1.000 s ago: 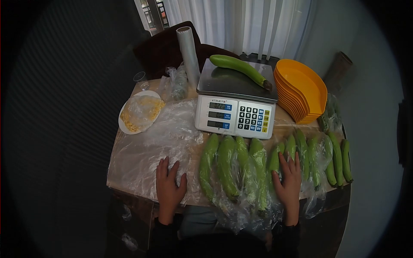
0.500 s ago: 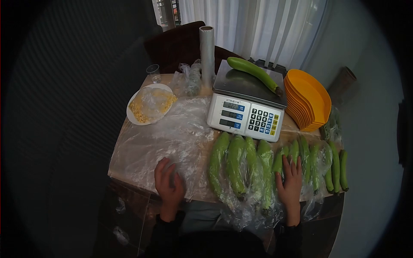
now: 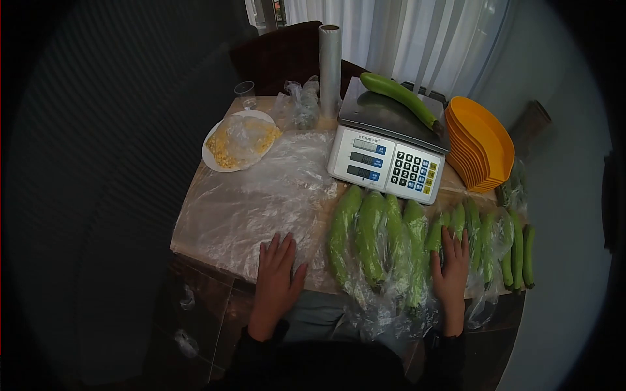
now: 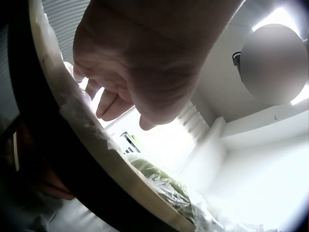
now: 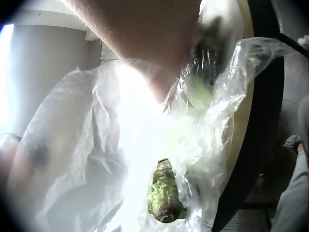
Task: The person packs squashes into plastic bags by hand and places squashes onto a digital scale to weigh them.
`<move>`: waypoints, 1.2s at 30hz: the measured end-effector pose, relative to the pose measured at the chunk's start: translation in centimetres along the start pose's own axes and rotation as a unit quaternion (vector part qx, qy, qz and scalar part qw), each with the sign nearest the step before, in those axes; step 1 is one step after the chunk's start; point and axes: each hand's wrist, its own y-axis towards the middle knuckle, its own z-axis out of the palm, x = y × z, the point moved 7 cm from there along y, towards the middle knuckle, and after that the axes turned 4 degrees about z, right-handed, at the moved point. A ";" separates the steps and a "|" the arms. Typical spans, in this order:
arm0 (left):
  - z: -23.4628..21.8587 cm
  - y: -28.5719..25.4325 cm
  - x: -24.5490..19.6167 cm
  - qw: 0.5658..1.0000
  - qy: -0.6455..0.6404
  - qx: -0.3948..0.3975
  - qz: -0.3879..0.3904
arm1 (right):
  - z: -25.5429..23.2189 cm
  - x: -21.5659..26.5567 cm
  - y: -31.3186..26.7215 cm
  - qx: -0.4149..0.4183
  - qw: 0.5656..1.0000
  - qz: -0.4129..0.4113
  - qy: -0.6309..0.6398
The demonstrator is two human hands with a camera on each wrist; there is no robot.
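Note:
My left hand (image 3: 276, 277) rests on the clear plastic film (image 3: 251, 202) at the table's front edge, its fingers straight and slightly spread. In the left wrist view the palm (image 4: 140, 67) hangs over the table rim. My right hand (image 3: 450, 270) lies on several long green eggplants (image 3: 373, 238) in clear plastic bags, fingers extended forward. The right wrist view shows a brown-green stem end (image 5: 165, 195) under crinkled plastic (image 5: 91, 159). Another long green eggplant (image 3: 399, 98), unwrapped, lies across the steel pan of a white digital scale (image 3: 385, 163).
Yellow trays (image 3: 482, 143) stand stacked right of the scale. A tall roll of plastic bags (image 3: 330, 72) is upright behind. At left are a white plate (image 3: 210, 155) with yellow pieces under film, a clear cup (image 3: 246, 96) and a bagged bundle (image 3: 305, 107).
My left hand lifted slightly with bent fingers half a second ago, and now lies flat with straight fingers. The right hand stays on the bagged eggplants. The head view has shifted.

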 end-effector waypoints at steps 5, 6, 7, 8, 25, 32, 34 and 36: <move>-2.6 0.1 -1.1 0.999 -0.037 -0.023 -0.002 | 0.1 -0.1 -0.1 -0.003 1.000 0.004 -0.005; -2.5 0.1 -1.2 1.000 -0.014 0.004 0.014 | 0.1 -0.1 -0.1 -0.001 1.000 0.004 -0.003; -2.3 -0.2 -1.4 1.000 -0.012 0.006 0.013 | 0.1 0.0 -0.1 -0.001 1.000 0.007 -0.001; -1.3 -0.5 -1.8 0.998 0.027 0.052 0.013 | 0.1 -0.1 -0.1 -0.001 1.000 0.011 0.001; -3.7 -0.3 -1.1 0.987 -0.130 -0.073 -0.062 | -0.1 -0.2 -0.1 0.003 1.000 0.022 0.003; -3.0 0.3 -1.5 0.995 -0.047 -0.041 -0.074 | -0.1 0.0 0.0 -0.004 1.000 0.015 0.020; -1.8 0.5 -2.7 0.999 0.042 0.000 -0.024 | -0.1 -0.1 -0.1 0.000 1.000 0.017 0.014; 0.5 -0.3 -2.2 0.991 0.122 0.060 -0.010 | 0.0 -0.3 0.0 0.004 1.000 0.017 0.009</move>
